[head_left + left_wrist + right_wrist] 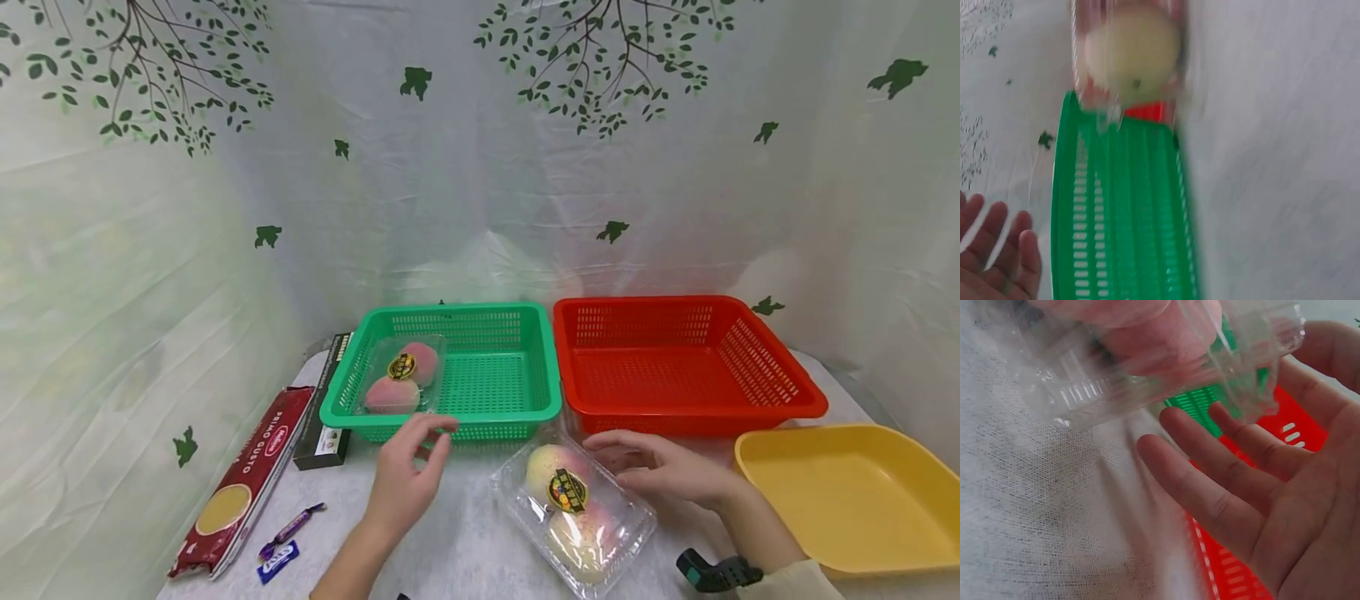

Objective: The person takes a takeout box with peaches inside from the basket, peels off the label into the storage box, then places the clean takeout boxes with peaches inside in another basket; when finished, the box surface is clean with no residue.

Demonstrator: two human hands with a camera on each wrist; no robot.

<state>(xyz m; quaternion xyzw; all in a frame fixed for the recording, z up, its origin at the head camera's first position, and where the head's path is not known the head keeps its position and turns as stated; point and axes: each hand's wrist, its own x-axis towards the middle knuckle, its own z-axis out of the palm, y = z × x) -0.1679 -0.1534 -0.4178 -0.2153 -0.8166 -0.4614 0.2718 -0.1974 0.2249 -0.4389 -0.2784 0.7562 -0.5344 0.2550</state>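
A clear plastic pack of two peaches point(581, 500), with a round black-and-yellow label, stands tilted in front of the baskets; it is blurred in the left wrist view. My right hand point(667, 467) is at the pack's right side. In the right wrist view, its fingers point(1204, 494) are extended, close beside the pack's edge. My left hand point(408, 475), loosely bent and holding nothing, hovers before the front rim of the green basket point(498, 387). Another pack of peaches point(405, 375) lies in the left part of that basket.
At the back right stands a red basket point(637, 379), with a yellow tray point(862, 500) in front of it. On the left lie a red packet point(243, 483), a black box point(326, 417), a purple-wrapped sweet point(292, 531) and a blue-wrapped one point(277, 562).
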